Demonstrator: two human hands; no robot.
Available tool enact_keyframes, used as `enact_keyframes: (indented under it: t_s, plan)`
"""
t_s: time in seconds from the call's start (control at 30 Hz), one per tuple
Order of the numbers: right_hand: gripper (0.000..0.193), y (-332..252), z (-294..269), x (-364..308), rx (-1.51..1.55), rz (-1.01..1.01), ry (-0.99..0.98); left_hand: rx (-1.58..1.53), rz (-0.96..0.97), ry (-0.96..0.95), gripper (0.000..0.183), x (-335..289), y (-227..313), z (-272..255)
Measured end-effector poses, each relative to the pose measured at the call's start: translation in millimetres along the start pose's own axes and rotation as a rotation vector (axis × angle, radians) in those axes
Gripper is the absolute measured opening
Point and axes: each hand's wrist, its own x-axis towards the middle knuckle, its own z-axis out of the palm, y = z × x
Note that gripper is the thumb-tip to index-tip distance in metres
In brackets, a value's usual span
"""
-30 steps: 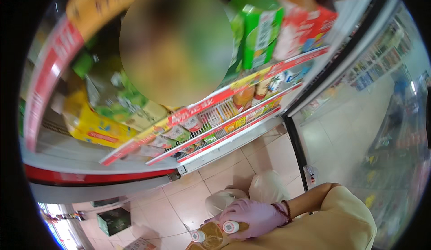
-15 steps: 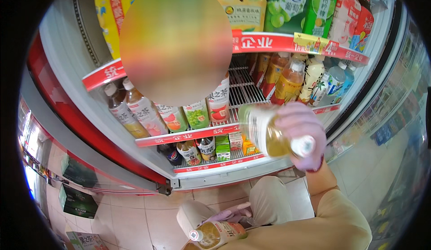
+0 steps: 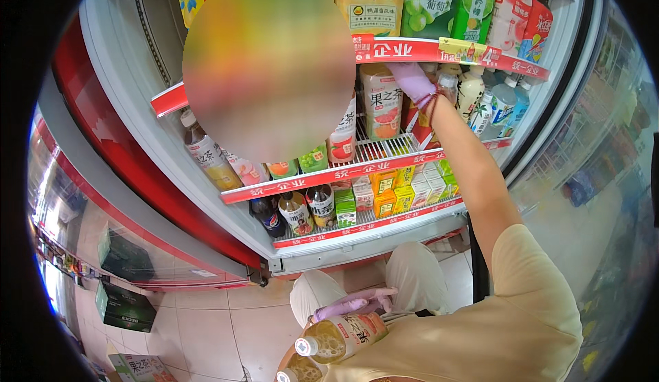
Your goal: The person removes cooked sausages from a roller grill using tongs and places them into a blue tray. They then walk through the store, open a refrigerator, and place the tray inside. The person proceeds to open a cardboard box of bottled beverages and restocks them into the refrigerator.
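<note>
My right hand [image 3: 410, 83], in a pale purple glove, reaches into the fridge's middle shelf beneath the red edge strip. It is closed at the top of a fruit tea bottle [image 3: 382, 107] that stands upright on the wire rack; the fingertips and cap are hidden by the strip. Over my lap, my left hand [image 3: 353, 303], gloved likewise, has its fingers stretched out. One pale-yellow drink bottle [image 3: 343, 334] lies between my left arm and my body, and a second bottle [image 3: 298, 368] rests below it, partly cut off by the frame's lower edge.
More tea bottles [image 3: 341, 138] stand left of the placed bottle, other drinks [image 3: 504, 111] to its right. Small cartons [image 3: 405, 193] fill the lower shelf; large bottles [image 3: 374, 4] stand above. A blurred disc hides part of the shelves. Boxes [image 3: 127, 306] sit on the floor at left.
My right hand has carried the bottle up and inward from in front of the fridge onto the middle shelf, turning it upright. My left hand still lies over my lap near the bottles.
</note>
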Motion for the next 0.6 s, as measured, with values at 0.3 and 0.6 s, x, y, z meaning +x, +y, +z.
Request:
enact_keyframes:
  t_s: [0.3, 0.6]
  plan:
    - [0.035, -10, 24, -4, -0.624, 0.096, 0.176, -0.05, -0.04, -0.001, 0.04, 23, -9, -6]
    - [0.083, -243, -30, -245, 0.609, 0.222, -0.7, -0.159, -0.049, 0.21, 0.036, 32, 9, -17]
